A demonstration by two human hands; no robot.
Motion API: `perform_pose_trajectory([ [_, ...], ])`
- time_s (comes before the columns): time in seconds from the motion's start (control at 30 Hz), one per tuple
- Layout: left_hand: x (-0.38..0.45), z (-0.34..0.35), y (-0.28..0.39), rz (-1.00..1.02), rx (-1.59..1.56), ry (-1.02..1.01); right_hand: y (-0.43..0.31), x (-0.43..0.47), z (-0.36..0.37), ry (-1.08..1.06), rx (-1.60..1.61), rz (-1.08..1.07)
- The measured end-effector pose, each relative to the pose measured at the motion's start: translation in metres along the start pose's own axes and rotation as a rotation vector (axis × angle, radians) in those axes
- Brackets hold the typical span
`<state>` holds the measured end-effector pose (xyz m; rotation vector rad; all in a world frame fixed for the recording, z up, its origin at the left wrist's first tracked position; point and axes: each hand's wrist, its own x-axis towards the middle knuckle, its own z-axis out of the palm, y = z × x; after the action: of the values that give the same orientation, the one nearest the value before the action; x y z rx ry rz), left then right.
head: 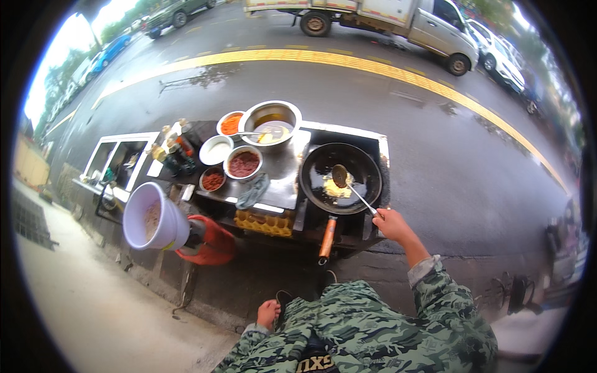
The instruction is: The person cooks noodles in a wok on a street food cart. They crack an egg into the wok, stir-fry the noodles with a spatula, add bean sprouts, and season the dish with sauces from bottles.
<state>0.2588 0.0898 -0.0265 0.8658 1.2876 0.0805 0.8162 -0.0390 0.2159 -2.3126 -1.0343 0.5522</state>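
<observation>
My right hand [391, 224] grips the handle of a metal ladle [361, 195]. The ladle's dark bowl rests on pale yellow food, apparently egg [336, 189], inside a black wok [313, 179]. The wok sits at the right end of the cooking stand, its orange-brown handle [328, 238] pointing towards me. Low by my body, my left hand [268, 313] is away from the stand with its fingers curled in, and I see nothing in it.
On the steel top [284, 182] stand a large metal pot [295, 114], bowls of red sauce [244, 163] and white contents [217, 150], and bottles [172, 149]. A lilac bucket [175, 228] and red gas cylinder [219, 242] stand at left. A truck [382, 18] is on the road beyond.
</observation>
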Motion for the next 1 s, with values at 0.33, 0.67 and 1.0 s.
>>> perform_pose_trajectory([
  [0.33, 0.191, 0.236, 0.055, 0.606, 0.665, -0.220, 0.008, -0.019, -0.004, -0.072, -0.217, -0.059],
  [0.67, 0.161, 0.256, 0.106, 0.242, 0.670, -0.106, 0.008, 0.011, 0.001, -0.071, -0.269, -0.012],
  [1.0, 0.099, 0.146, 0.050, 0.331, 0.434, -0.021, 0.031, 0.026, 0.021, 0.013, -0.265, 0.040],
])
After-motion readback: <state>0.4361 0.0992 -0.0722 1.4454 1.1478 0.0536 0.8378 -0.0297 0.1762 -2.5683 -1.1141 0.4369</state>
